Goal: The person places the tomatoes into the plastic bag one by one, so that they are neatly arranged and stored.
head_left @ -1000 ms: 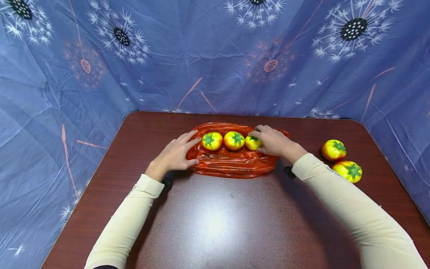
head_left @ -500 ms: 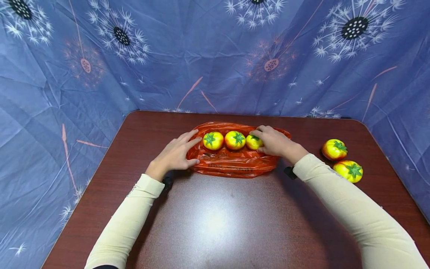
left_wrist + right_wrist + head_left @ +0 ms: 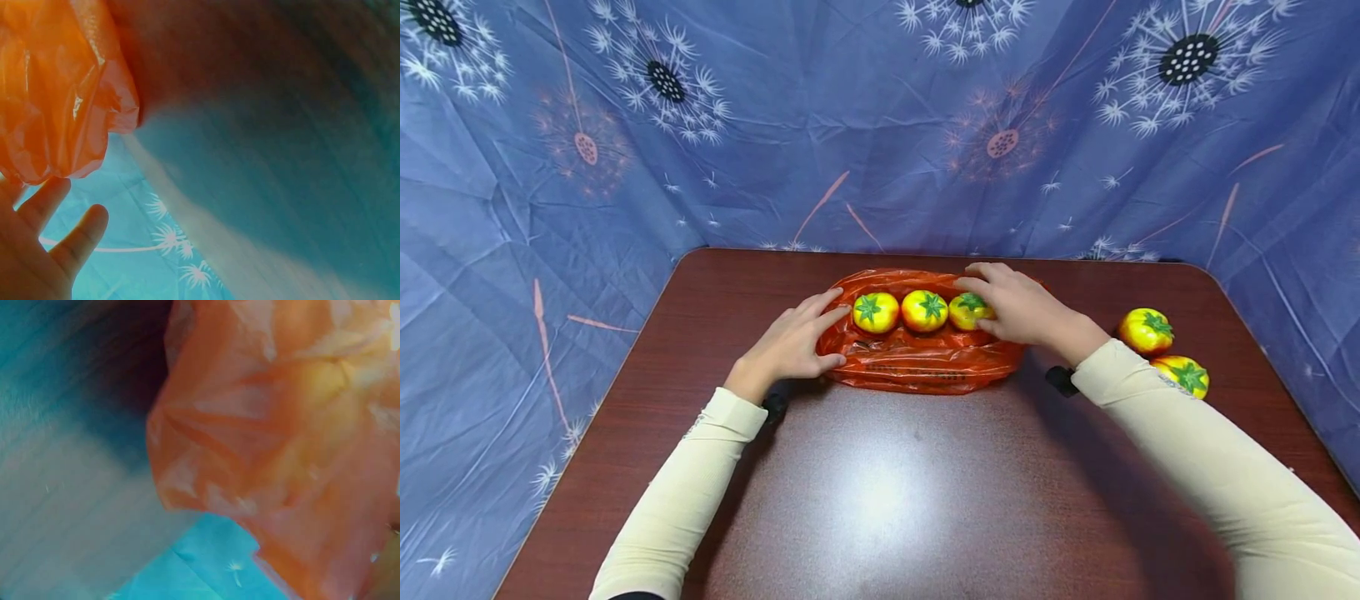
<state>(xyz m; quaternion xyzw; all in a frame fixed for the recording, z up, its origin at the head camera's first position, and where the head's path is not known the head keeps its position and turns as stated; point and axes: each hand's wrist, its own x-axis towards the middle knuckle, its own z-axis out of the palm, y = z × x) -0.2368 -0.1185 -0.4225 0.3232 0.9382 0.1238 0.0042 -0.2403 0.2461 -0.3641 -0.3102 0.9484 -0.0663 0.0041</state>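
Observation:
Three yellow-and-red tomatoes with green star-shaped tops sit in a row on an orange-red plastic bag (image 3: pixel 917 367): a left tomato (image 3: pixel 876 313), a middle tomato (image 3: pixel 924 311) and a right tomato (image 3: pixel 967 312). My left hand (image 3: pixel 790 340) rests at the bag's left edge, fingers spread. In the left wrist view its fingertips touch the crumpled bag (image 3: pixel 56 94). My right hand (image 3: pixel 1018 304) is over the bag's right end, fingers loosely bent beside the right tomato and partly covering it. Contact with it cannot be made out. The bag (image 3: pixel 262 444) hides most of that hand in the right wrist view.
To the right on the dark brown table (image 3: pixel 880 450) lie two more tomatoes: a rear tomato (image 3: pixel 1146 332) and a front tomato (image 3: pixel 1186 375), partly covered by my right sleeve (image 3: pixel 1195 450). A blue dandelion-print cloth (image 3: pixel 865 125) hangs behind the table and along its sides.
My right hand has drawn off the right tomato, up and to the right, uncovering more of it. The left hand and the row of tomatoes stay nearly where they were.

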